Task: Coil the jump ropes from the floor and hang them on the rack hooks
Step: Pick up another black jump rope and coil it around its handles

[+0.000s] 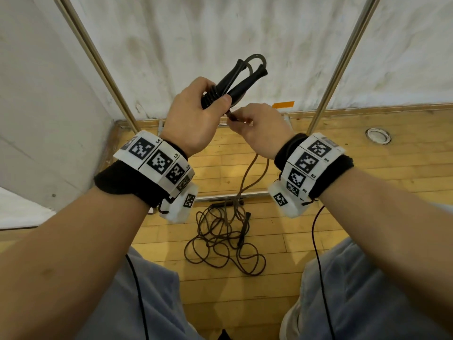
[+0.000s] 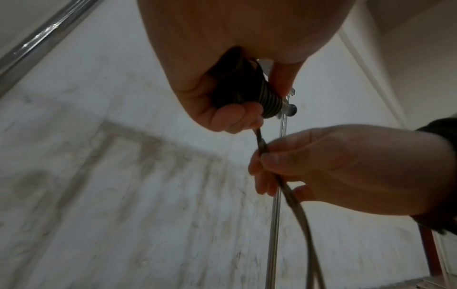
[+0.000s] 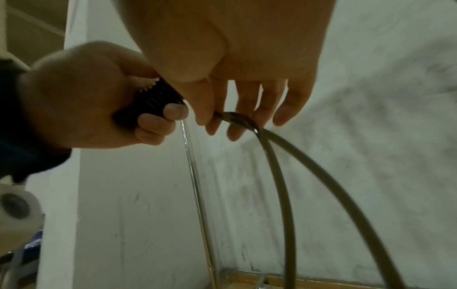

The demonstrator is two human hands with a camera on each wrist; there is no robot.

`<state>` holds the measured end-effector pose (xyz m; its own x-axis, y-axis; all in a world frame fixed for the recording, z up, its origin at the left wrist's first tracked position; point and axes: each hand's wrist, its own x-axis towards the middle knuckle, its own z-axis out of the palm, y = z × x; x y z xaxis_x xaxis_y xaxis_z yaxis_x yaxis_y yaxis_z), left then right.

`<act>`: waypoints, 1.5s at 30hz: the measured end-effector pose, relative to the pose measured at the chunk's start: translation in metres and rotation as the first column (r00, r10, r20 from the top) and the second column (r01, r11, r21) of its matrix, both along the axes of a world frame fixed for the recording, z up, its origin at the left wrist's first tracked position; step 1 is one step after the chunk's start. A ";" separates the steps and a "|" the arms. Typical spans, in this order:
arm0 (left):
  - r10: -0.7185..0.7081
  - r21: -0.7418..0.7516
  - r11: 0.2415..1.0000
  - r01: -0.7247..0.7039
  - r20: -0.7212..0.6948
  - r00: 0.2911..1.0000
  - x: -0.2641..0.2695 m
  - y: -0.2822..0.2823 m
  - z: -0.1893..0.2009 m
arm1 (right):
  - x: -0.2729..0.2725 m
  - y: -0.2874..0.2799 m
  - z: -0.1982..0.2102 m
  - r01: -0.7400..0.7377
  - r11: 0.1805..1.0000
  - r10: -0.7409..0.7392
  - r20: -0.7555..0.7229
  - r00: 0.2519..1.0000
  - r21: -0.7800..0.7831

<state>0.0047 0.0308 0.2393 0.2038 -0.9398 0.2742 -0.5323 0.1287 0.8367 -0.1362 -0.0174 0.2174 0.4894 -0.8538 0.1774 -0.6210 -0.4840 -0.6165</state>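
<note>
Left hand [image 1: 193,116] grips both handles [image 1: 235,82]; right hand [image 1: 257,130] pinches the doubled rope [image 3: 277,156]: feed even loops, steady tension, clear of the floor tangle [image 1: 223,241].

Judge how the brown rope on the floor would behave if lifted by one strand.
The rope on the floor lies in loose tangled loops, so it is probably floppy and would trail and snag. Its cord looks thin, so likely light. The strands hanging from the right hand curve rather than kink, suggesting some springiness.
</note>
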 end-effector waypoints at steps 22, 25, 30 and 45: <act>0.117 -0.064 0.992 -0.112 0.084 0.990 0.028 -0.001 0.014 | 0.010 0.002 -0.001 -0.044 0.960 -0.074 0.403 0.912 0.275; 0.162 -0.074 0.986 -0.149 0.200 0.966 0.032 -0.004 0.008 | 0.010 0.006 0.002 -0.017 0.983 -0.031 0.260 0.965 0.182; 0.201 0.020 0.974 -0.227 0.392 0.898 0.040 -0.012 -0.007 | 0.005 0.008 0.005 -0.029 0.994 0.023 0.062 0.998 0.104; -0.229 0.357 0.934 0.017 0.560 0.796 0.016 -0.013 -0.026 | -0.012 0.008 0.026 -0.069 0.992 0.059 -0.093 0.994 -0.105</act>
